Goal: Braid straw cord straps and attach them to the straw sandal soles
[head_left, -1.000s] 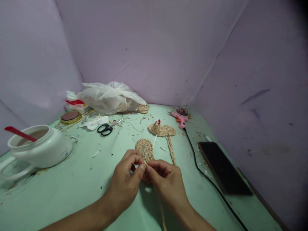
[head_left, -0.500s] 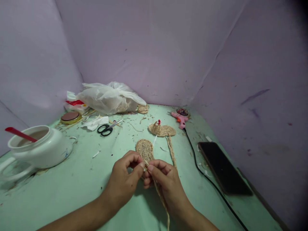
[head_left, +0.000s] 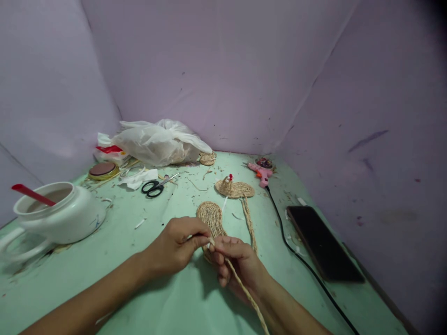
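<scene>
Before me stands a coiled, sole-shaped piece of braided straw cord [head_left: 210, 217], its near end partly hidden by my hands. My left hand [head_left: 179, 244] is closed, thumb and forefinger pinching a pale bit of the cord at the near edge of the coil. My right hand [head_left: 240, 260] is closed too, gripping the cord right beside the left fingertips. From under it a loose cord tail [head_left: 249, 298] runs down toward me. Beyond lies a similar finished-looking sole shape [head_left: 239, 189] with a small red-tipped ornament, and a separate braided strip [head_left: 249, 223] hangs near it.
A pink glue gun [head_left: 261, 174] with a black cable [head_left: 296, 256] and a phone [head_left: 324, 244] lie to the right. Black-handled scissors [head_left: 153, 188], a white pot [head_left: 66, 216] with a red handle in it, a round tin [head_left: 103, 170] and a plastic bag [head_left: 160, 142] are left and behind.
My left hand has turned flatter, its fingertips still at the coil's near edge. My right hand has shifted slightly, and the loose tail now slants further right.
</scene>
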Demonstrator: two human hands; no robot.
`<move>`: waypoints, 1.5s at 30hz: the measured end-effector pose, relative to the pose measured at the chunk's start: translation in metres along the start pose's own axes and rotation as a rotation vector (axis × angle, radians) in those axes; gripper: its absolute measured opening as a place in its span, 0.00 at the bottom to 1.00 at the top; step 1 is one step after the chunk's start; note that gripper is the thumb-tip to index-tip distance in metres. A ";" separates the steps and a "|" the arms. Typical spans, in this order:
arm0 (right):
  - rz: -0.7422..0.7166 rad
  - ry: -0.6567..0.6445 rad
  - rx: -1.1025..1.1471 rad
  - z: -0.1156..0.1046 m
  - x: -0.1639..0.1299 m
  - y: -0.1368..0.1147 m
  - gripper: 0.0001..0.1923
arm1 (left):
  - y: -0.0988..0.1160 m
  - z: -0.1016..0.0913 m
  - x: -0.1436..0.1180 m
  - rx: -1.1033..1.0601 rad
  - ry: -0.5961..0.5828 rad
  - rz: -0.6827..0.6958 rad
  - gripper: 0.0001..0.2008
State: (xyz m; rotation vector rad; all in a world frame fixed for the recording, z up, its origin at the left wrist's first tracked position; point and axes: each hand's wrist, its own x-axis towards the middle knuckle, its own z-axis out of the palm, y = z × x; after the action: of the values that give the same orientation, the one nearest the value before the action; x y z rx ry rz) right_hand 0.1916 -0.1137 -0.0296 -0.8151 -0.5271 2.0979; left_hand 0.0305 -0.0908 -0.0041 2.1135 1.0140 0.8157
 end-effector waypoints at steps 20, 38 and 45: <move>0.286 -0.118 -0.023 -0.008 -0.002 -0.008 0.08 | -0.004 0.004 -0.006 0.017 -0.012 0.455 0.07; -0.454 0.210 0.033 -0.009 -0.004 -0.035 0.12 | 0.009 0.012 -0.011 0.102 -0.049 0.058 0.15; -0.106 0.023 -0.063 -0.009 -0.009 -0.033 0.13 | 0.015 0.023 -0.022 0.394 -0.310 0.433 0.18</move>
State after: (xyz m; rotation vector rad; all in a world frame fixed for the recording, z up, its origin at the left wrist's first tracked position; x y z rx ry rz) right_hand 0.2194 -0.1011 -0.0123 -0.8278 -0.6143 1.9813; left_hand 0.0432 -0.1230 -0.0117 2.7511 0.5914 0.4782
